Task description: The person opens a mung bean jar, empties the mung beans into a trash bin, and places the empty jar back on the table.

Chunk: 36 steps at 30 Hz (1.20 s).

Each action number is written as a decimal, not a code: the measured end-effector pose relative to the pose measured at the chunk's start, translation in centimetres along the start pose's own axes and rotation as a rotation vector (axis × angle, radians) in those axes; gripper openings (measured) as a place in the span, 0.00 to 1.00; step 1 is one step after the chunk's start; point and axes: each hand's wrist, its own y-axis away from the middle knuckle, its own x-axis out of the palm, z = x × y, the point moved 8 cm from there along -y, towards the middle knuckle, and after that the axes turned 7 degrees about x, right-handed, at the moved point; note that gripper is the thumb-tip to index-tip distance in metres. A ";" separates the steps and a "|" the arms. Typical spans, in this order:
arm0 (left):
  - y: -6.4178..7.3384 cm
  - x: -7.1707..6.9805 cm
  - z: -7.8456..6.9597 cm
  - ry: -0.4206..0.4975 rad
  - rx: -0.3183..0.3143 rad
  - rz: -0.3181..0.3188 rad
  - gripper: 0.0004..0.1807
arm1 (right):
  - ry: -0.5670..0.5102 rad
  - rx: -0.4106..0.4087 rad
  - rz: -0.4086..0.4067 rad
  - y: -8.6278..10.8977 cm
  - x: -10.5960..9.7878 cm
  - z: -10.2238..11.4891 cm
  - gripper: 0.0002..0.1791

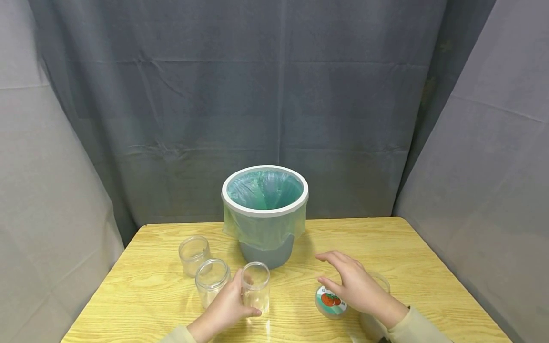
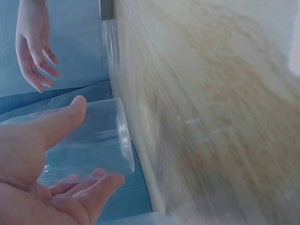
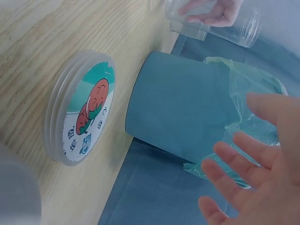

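Note:
My left hand (image 1: 227, 302) grips a clear jar (image 1: 259, 293) upright close over the table, thumb on one side and fingers on the other. Two more clear jars, a nearer one (image 1: 210, 281) and a farther one (image 1: 193, 255), stand to its left. With fingers spread and nothing in them, my right hand (image 1: 358, 288) hovers by a stack of round lids (image 3: 89, 105). The top lid carries a label with red cartoon fruit. Partly hidden behind the right hand is a clear round rim (image 1: 381, 282).
A grey bin (image 1: 268, 255) with a pale rim and a green plastic liner (image 1: 266, 233) stands at the back middle of the wooden table (image 1: 128, 305). Grey cloth (image 1: 214, 95) hangs behind and at both sides. A pale rounded thing (image 3: 16, 192) lies beside the lids.

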 end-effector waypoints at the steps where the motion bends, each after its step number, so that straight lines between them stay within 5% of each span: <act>1: 0.0 0.0 0.0 0.001 0.004 0.000 0.42 | -0.002 0.002 0.000 0.0 0.0 0.0 0.25; 28: 0.2 1.0 1.4 0.034 -0.026 0.033 0.41 | -0.021 0.034 0.042 0.4 0.4 -1.2 0.26; 36: 0.3 1.1 1.2 0.011 -0.025 0.039 0.44 | -0.016 -0.019 0.018 0.6 0.3 -0.8 0.24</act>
